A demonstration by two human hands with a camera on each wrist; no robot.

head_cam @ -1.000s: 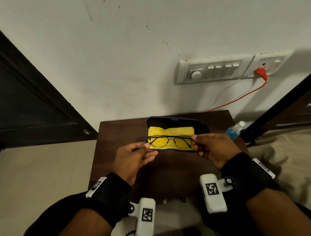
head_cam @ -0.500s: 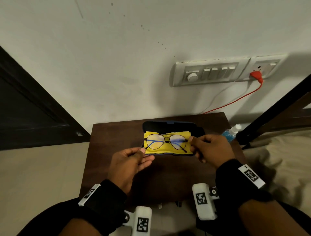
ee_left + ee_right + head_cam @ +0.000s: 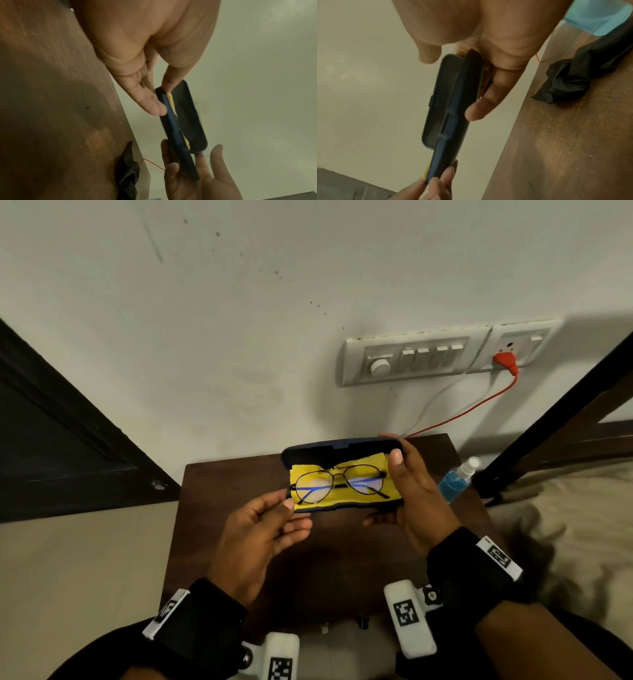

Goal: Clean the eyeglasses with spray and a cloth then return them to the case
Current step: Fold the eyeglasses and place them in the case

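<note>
You hold the open dark-blue case (image 3: 337,447) above the brown table (image 3: 212,508): your left hand (image 3: 255,537) pinches its left end, and your right hand (image 3: 412,501) wraps its right end, thumb on the lid's edge. The eyeglasses (image 3: 339,484) lie folded on the yellow cloth (image 3: 342,501) inside. A blue spray bottle (image 3: 455,479) lies tilted at the table's right edge, below the wall switchboard (image 3: 411,361) with its red plug (image 3: 505,360).

The head camera looks forward and down from above onto the small table (image 3: 239,542) and the wall behind it. Each wrist camera sits close under its palm, looking along the fingers. All three views share the open case (image 3: 339,448) (image 3: 181,135) (image 3: 450,108) in the middle.
</note>
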